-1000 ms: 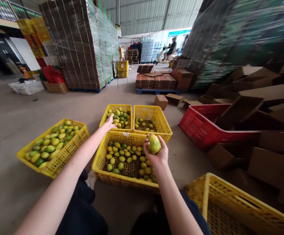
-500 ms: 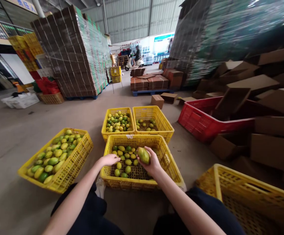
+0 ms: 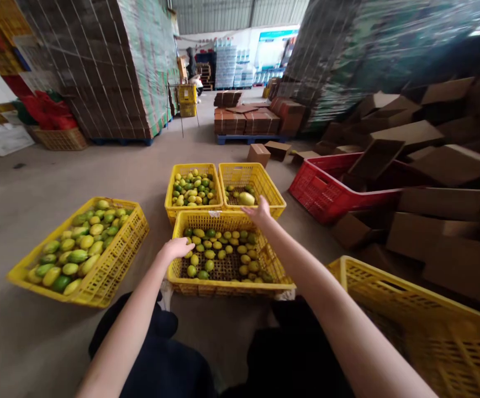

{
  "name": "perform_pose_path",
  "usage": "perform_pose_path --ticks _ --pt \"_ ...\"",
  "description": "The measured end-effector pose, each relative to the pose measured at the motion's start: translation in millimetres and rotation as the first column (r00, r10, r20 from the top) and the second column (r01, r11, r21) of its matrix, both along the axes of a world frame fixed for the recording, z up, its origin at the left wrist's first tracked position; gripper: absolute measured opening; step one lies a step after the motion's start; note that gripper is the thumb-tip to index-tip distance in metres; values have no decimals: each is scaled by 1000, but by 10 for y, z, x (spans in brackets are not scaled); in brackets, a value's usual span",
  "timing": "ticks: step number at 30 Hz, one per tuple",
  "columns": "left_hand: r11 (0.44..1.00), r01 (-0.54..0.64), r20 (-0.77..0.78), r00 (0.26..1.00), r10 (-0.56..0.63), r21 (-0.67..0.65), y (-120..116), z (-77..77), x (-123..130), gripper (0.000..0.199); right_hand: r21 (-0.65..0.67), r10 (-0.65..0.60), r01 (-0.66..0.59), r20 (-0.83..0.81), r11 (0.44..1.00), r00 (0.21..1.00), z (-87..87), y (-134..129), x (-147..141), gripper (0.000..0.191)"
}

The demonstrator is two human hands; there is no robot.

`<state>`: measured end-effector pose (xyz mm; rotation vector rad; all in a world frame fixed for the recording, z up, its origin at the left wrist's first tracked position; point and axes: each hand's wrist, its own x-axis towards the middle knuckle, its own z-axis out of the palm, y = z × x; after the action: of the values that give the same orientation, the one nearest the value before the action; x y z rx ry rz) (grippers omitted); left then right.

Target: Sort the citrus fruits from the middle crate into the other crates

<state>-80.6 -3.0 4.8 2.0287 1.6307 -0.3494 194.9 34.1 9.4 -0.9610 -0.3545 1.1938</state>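
Observation:
My right hand (image 3: 258, 212) reaches over the far rim of the near yellow crate (image 3: 231, 287), fingers spread and open. Just beyond its fingertips is a large yellow-green fruit (image 3: 246, 199), inside the outline of the back right crate (image 3: 279, 205); whether it rests there or is in the air I cannot tell. My left hand (image 3: 177, 248) hovers at the left side of the near crate, fingers loosely stretched, with no fruit seen in it. Yellow and green fruits (image 3: 209, 254) lie scattered in the near crate, its slatted bottom showing between them.
The back left crate (image 3: 169, 205) and a tilted crate (image 3: 117, 282) at left hold many fruits. Another yellow crate (image 3: 422, 298) stands at right. Behind it are a red crate (image 3: 312, 190) and loose cardboard boxes (image 3: 438, 226). Wrapped pallet stacks (image 3: 94, 72) rise further back.
My right hand has moved forward from above the near crate and let go of the large fruit, now at the back right crate. My left hand has shifted slightly left. The view has tilted down.

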Motion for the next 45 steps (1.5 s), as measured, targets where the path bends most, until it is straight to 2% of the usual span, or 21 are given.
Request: perform_pose_path --ticks 3,7,11,14,15,16,17,18,19,20,21,23,25,26,29,32,34,36,38,40,45 --pt "999 25 -33 999 -26 -20 33 -44 16 48 -214 20 3 105 977 994 63 200 202 24" --pt "998 44 -56 997 -46 -39 95 -207 23 46 -405 226 -122 220 906 949 -174 -159 220 12" --pt "994 76 -19 997 -78 -80 100 -529 42 35 -496 447 -249 333 832 830 -362 -603 156 4" --pt "987 97 3 995 -98 -125 61 -831 49 24 -527 545 -302 400 795 736 -355 -773 106 5" --pt "986 99 1 995 -99 -136 53 -934 51 22 -527 575 -314 458 790 678 -334 -823 77 8" --pt "985 97 -6 995 -99 -144 54 -1036 57 20 -524 602 -330 523 785 603 -307 -881 39 12" --pt "985 93 -15 995 -96 -147 67 -1137 68 18 -515 616 -340 686 787 387 -277 -950 -8 14" --pt "986 87 -27 995 -92 -145 93 -1238 87 18 -531 594 -341 797 776 112 -248 -1031 -64 18" --pt "987 82 -40 995 -88 -138 135 -1337 114 18 -577 567 -326 813 749 -136 -220 -1122 -125 22" --pt "989 77 -55 995 -85 -125 192 -1435 151 20 -634 544 -305 770 710 -334 -197 -1217 -187 25" --pt "992 73 -71 994 -81 -106 265 -1531 197 22 -695 538 -287 702 659 -467 -181 -1311 -247 28" --pt "997 69 -108 991 -73 -45 448 -1709 310 29 -800 567 -281 580 530 -585 -177 -1469 -343 36" --pt "997 68 -144 988 -62 42 663 -1863 438 41 -842 590 -290 529 455 -610 -213 -1565 -390 42" --pt "994 72 -158 986 -57 88 773 -1931 502 47 -839 586 -301 535 453 -609 -245 -1589 -392 45" --pt "977 106 -175 982 -73 186 1076 -2109 679 54 -789 542 -296 593 538 -596 -382 -1603 -326 52" --pt "968 144 -175 979 -108 208 1303 -2263 816 53 -756 523 -223 603 615 -603 -528 -1595 -215 50" --pt "967 144 -171 979 -109 211 1411 -2346 881 50 -782 546 -179 560 597 -623 -589 -1592 -159 47" --pt "967 138 -145 983 -109 213 1486 -2399 923 46 -825 576 -153 499 543 -647 -603 -1579 -134 47" --pt "969 132 -89 989 -115 207 1519 -2413 935 43 -849 589 -147 467 508 -660 -576 -1552 -138 49" --pt "975 113 -11 994 -113 189 1502 -2385 917 39 -849 588 -161 474 504 -655 -522 -1515 -161 50" --pt "991 -38 258 966 4 128 1264 -2161 811 26 -854 621 -179 484 488 -616 -345 -1455 -235 50"
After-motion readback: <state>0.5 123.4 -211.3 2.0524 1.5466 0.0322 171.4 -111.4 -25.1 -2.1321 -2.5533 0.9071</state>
